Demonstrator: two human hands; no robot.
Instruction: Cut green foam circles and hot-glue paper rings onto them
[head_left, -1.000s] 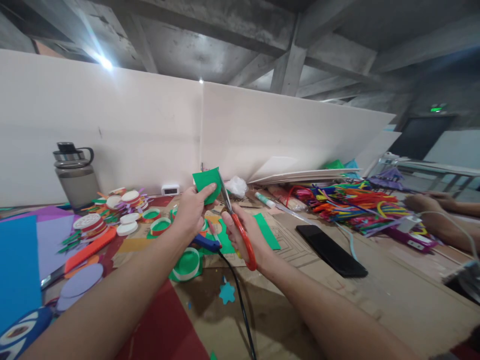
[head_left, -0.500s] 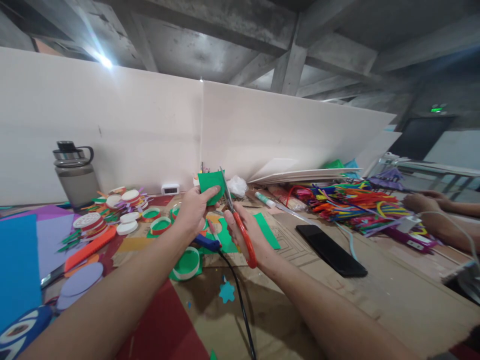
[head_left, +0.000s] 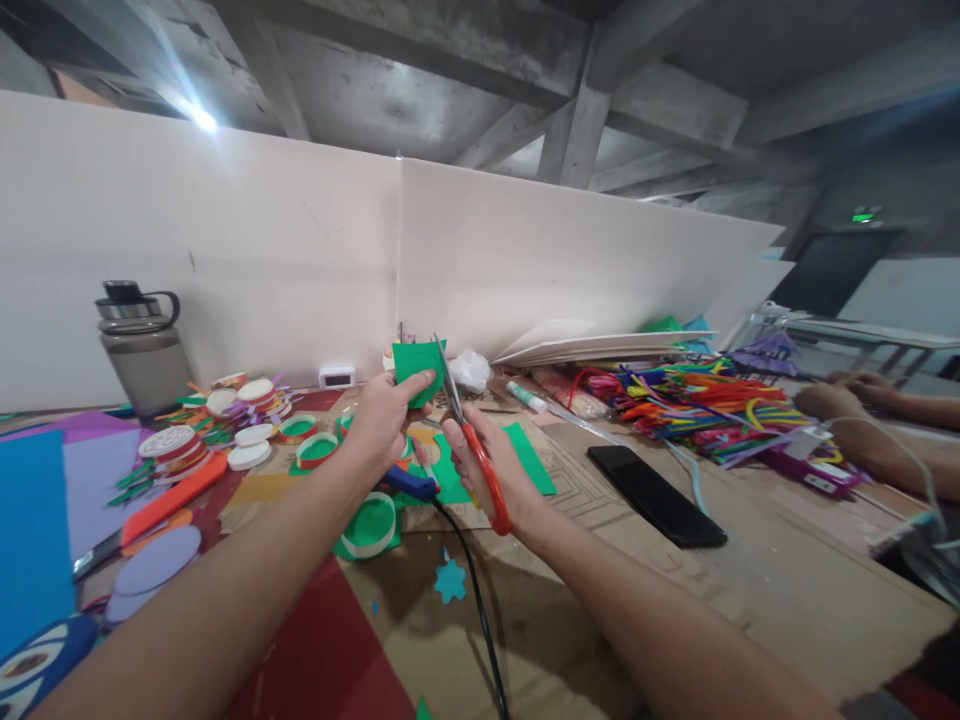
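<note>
With the green sheet [head_left: 410,361] as clock centre, a white ring [head_left: 370,548] at seven o'clock holds only a green floor, and the right hand [head_left: 514,480] at five o'clock curls round orange-handled scissors [head_left: 486,472], blades at the sheet's right edge. The left hand [head_left: 379,418] pinches that sheet, whose squarish corners suggest unfinished cutting, while a red-and-white ring [head_left: 319,463] at eight o'clock already has its green base. Farthest, at nine o'clock, stands a capped bottle [head_left: 146,362], contents unclear.
</note>
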